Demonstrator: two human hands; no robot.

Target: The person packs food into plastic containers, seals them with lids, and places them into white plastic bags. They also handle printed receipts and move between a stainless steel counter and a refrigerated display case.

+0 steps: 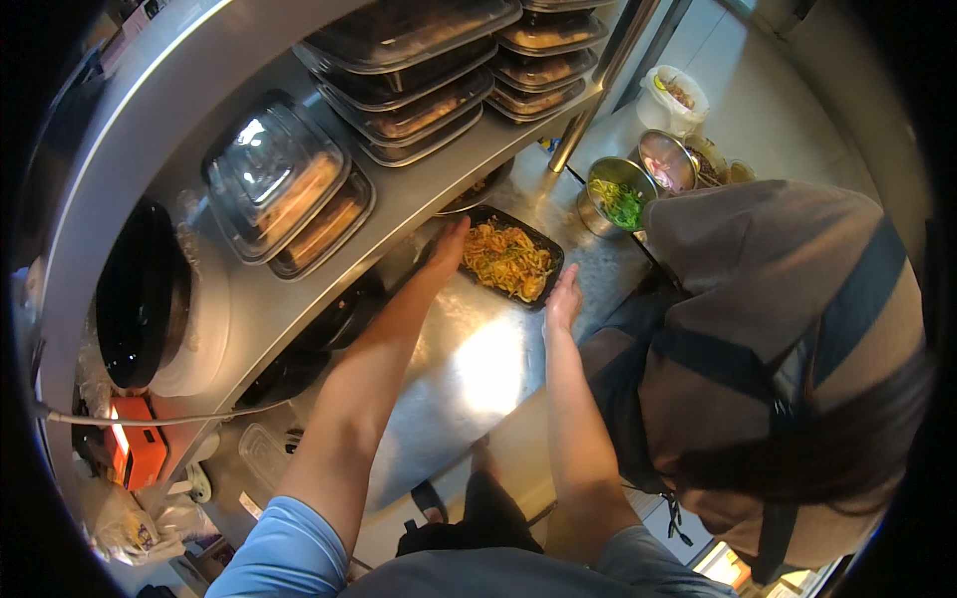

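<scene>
Between my two hands is a black plastic takeaway container filled with an orange-yellow dish that looks like stir-fried noodles with shredded vegetables. My left hand grips its left side, the fingers along the rim and partly hidden. At the opposite side, my right hand presses the near right corner with fingers upright. No lid covers the food. Beneath it lies the stainless steel worktop; whether the container rests on the metal or is slightly raised, I cannot tell. Part of a round dish with food shows just beyond it, under the shelf.
Above on the left, a steel shelf bears several lidded food containers and black round bowls. A steel pot of greens stands at the back right. A co-worker in a brown garment is close on my right.
</scene>
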